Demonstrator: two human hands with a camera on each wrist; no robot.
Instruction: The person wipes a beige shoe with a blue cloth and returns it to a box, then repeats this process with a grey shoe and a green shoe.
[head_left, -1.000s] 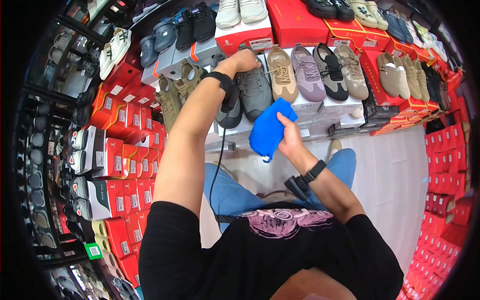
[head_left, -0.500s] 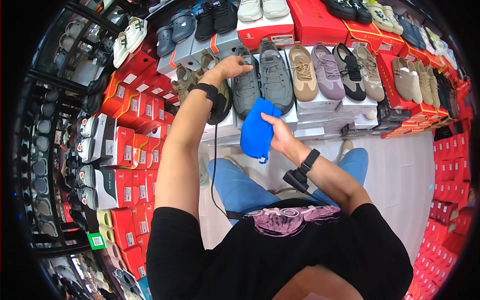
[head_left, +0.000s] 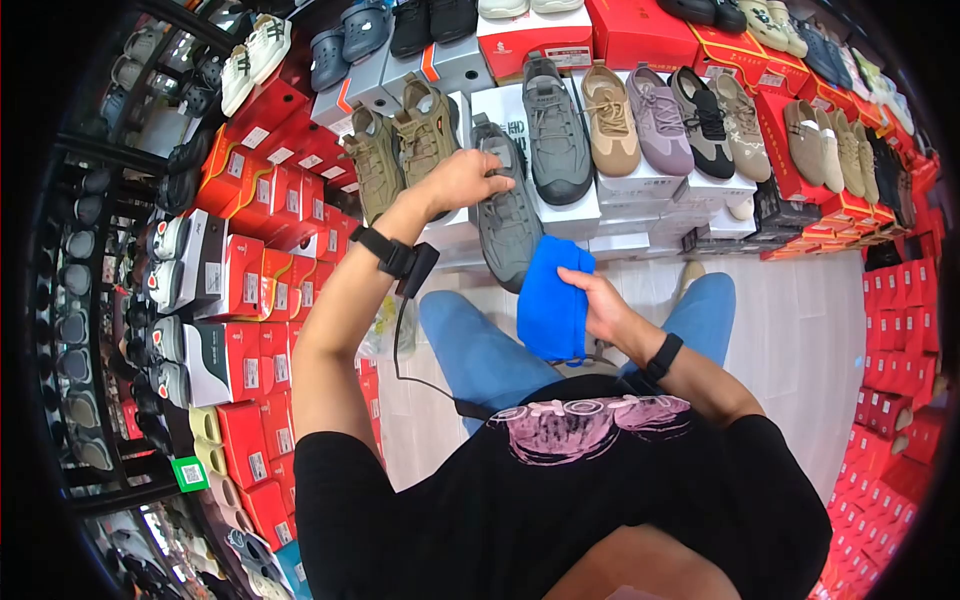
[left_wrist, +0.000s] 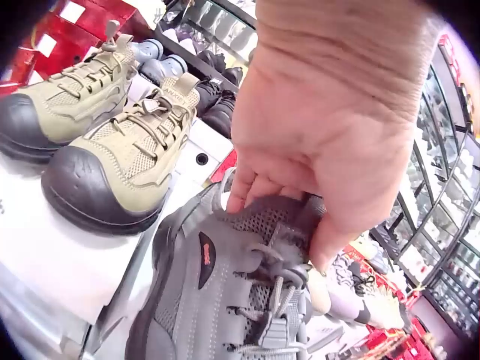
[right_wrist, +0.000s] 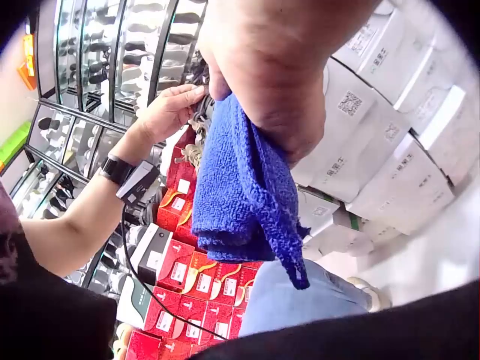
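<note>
A grey shoe (head_left: pixel 508 235) hangs toe-down and slightly tilted in front of the display, its collar gripped by my left hand (head_left: pixel 463 183). In the left wrist view, the left hand (left_wrist: pixel 322 142) has fingers and thumb round the collar of the grey shoe (left_wrist: pixel 217 285). My right hand (head_left: pixel 605 308) pinches a folded blue cloth (head_left: pixel 552 305) close to the shoe's toe. The right wrist view shows the terry cloth (right_wrist: pixel 240 187) hanging beneath the right hand (right_wrist: pixel 277 82). The matching grey shoe (head_left: pixel 556 130) stands on a white box.
Olive shoes (head_left: pixel 425 135) stand left of the grey pair's place; tan (head_left: pixel 610 125) and purple shoes (head_left: pixel 657 125) are to the right. Red shoeboxes (head_left: pixel 245 360) are stacked at the left beside a black rack. White boxes (head_left: pixel 640 215) support the display above a pale floor (head_left: pixel 775 350).
My left hand has gripped the left grey shoe and brought it off its box towards the body, away from its mate. The right hand and blue cloth have shifted slightly right and lower.
</note>
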